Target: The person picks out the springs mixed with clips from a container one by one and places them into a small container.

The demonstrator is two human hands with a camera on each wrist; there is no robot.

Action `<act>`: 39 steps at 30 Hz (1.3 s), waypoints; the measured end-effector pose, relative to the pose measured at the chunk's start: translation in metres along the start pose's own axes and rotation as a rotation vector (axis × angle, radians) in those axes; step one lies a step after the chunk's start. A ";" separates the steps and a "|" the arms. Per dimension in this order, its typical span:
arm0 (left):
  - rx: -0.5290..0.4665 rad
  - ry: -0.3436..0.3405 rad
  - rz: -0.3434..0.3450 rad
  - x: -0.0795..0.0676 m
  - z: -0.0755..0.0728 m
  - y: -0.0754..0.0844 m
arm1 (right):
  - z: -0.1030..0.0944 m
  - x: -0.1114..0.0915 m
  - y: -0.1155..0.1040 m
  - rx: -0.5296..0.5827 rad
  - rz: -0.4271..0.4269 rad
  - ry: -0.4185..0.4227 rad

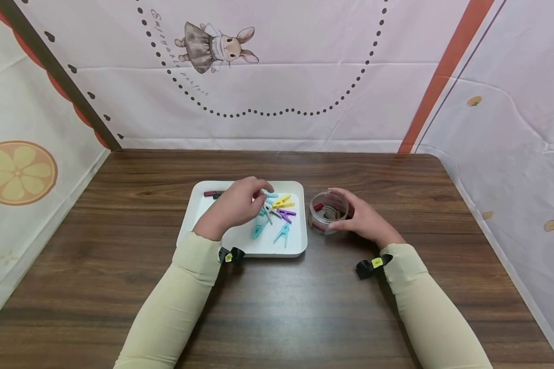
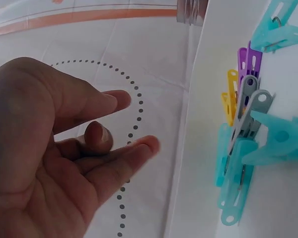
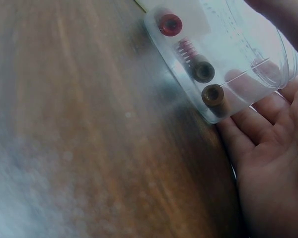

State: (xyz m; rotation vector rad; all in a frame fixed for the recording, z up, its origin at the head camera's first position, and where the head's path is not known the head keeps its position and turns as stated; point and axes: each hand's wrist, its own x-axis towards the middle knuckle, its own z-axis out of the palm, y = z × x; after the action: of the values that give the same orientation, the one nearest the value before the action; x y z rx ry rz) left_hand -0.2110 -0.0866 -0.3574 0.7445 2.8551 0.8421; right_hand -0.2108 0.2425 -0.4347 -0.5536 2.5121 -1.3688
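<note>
Jar (image 1: 328,200) in right hand (image 1: 365,218); left hand (image 1: 234,205) partly hides springs (image 1: 211,193) on tray (image 1: 264,247)

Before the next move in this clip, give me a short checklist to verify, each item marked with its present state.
1. Clear, round plastic jar steadied: ok, the right hand has fingers and thumb around its side.
2. Jar upright on the brown wooden table: ok, mouth facing up.
3. Left hand free: ok, nothing shows between its fingers in its wrist view.
4. Dark red coiled spring inside the white rectangular tray: ok, near the far left corner.
5. Grey plastic clothespin clear of others: not ok, it overlaps neighbouring clothespins.
6. Total springs on the tray: cannot tell, the left hand blocks part of it.
</note>
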 end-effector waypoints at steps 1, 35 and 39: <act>0.001 0.015 0.007 -0.001 0.000 -0.001 | 0.000 0.000 0.000 0.002 -0.001 0.001; 0.037 0.130 -0.135 -0.021 -0.020 -0.028 | 0.001 0.000 -0.002 0.020 0.011 -0.007; 0.031 0.127 -0.118 -0.021 -0.021 -0.033 | 0.000 0.001 -0.002 0.023 0.009 -0.008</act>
State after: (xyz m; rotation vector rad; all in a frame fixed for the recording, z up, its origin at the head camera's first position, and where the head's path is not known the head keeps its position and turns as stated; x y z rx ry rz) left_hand -0.2107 -0.1310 -0.3583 0.5372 2.9954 0.8597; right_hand -0.2110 0.2410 -0.4333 -0.5420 2.4863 -1.3880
